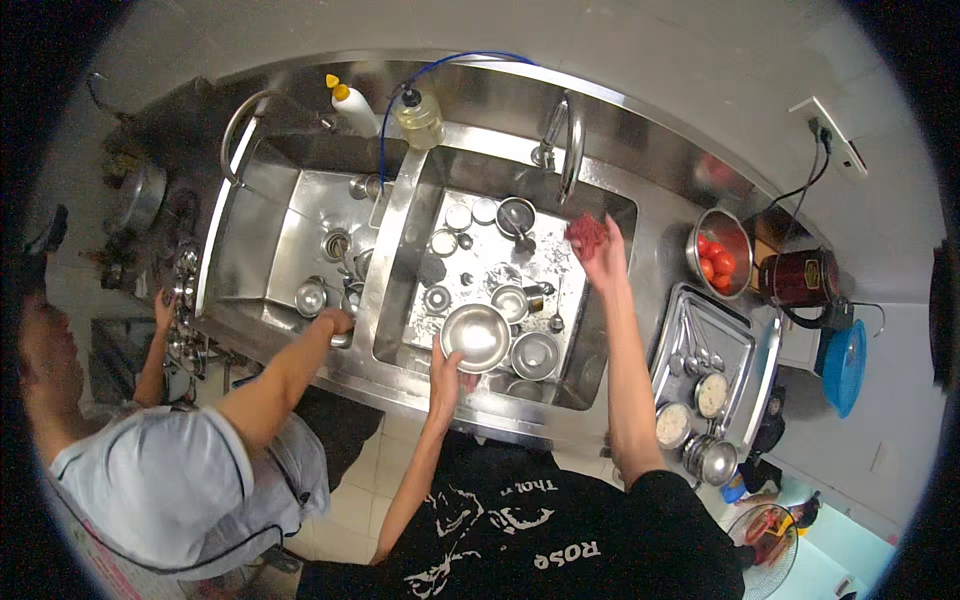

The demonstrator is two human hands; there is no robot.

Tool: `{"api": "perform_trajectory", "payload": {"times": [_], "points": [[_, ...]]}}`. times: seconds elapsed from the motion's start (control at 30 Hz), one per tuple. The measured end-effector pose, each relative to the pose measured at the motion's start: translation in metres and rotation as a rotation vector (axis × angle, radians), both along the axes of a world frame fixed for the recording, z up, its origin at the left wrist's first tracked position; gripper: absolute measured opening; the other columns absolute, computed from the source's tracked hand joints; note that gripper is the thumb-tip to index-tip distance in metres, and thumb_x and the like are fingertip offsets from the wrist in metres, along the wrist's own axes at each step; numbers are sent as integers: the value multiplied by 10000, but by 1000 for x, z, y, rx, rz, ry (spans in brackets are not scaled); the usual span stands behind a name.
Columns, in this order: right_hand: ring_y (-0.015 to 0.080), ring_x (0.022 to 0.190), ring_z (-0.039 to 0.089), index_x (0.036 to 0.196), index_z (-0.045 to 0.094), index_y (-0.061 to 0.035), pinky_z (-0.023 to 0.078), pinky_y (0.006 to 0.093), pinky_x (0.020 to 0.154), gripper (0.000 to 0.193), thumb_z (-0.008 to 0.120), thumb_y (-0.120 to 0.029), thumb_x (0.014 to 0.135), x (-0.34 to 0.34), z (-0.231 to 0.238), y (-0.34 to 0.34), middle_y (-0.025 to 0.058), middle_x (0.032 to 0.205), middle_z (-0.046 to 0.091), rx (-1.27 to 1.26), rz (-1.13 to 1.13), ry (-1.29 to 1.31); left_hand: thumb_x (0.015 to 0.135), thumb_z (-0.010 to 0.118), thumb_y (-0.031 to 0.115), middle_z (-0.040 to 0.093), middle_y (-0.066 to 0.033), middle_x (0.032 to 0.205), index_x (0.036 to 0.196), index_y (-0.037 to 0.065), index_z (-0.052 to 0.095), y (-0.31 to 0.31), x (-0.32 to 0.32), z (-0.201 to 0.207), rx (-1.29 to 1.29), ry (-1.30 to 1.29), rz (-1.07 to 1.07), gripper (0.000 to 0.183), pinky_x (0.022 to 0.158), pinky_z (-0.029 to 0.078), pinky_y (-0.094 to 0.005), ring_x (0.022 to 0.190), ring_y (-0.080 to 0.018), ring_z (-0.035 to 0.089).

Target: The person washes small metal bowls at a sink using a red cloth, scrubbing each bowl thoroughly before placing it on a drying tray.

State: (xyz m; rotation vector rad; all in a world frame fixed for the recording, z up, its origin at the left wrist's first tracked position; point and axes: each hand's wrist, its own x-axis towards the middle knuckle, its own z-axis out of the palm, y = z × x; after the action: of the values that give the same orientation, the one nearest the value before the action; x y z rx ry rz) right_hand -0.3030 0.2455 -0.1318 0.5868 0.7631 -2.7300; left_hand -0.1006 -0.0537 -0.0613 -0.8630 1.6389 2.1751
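Observation:
My left hand grips the near rim of a shallow round steel bowl, thumb on its inner side. The bowl is held above the right-hand sink basin, its hollow facing up. Over the basin's right side, my right hand is closed on a crumpled red scrubber, apart from the bowl. Below the bowl lie several steel dishes, among them a round bowl, a pot and small cups. A dark scouring pad rests left of them.
At the left, a person in a grey shirt reaches a hand into the left basin. A faucet arches over my basin. A bowl of tomatoes and a tray with spoons stand right. Soap bottles stand behind.

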Motion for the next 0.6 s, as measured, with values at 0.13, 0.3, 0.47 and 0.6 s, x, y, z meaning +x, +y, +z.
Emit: {"api": "perform_trajectory", "payload": {"times": [0.13, 0.3, 0.47, 0.6], "points": [[190, 1076, 628, 1335, 536, -3, 524, 320, 861, 439, 427, -341, 1077, 111, 54, -14, 101, 1257, 644, 236, 69, 97, 1022, 465, 244, 610, -94, 778, 1470, 51, 296, 12, 2, -1, 47, 32, -48, 516, 380, 344, -262, 478, -134, 510], [177, 1086, 600, 1505, 429, -113, 494, 308, 870, 537, 598, -175, 999, 203, 143, -81, 91, 1304, 594, 857, 344, 113, 1067, 377, 498, 575, -53, 727, 1513, 96, 264, 37, 9, 30, 9, 73, -188, 611, 388, 340, -250, 455, -113, 479], [353, 1038, 620, 1285, 563, -2, 491, 399, 895, 381, 652, -91, 925, 219, 147, -133, 222, 1156, 577, 1623, -39, 432, 1068, 304, 551, 550, -34, 733, 1496, 121, 329, 55, 33, 42, -55, 222, -267, 608, 382, 347, -234, 450, -85, 448], [382, 929, 642, 1053, 624, 39, 508, 427, 821, 206, 657, -91, 897, 233, 165, -137, 205, 971, 628, 1523, 230, 591, 1060, 301, 578, 571, -26, 868, 1490, 132, 341, 46, 36, 38, 85, 248, -136, 620, 366, 301, -210, 482, -62, 445]]}}
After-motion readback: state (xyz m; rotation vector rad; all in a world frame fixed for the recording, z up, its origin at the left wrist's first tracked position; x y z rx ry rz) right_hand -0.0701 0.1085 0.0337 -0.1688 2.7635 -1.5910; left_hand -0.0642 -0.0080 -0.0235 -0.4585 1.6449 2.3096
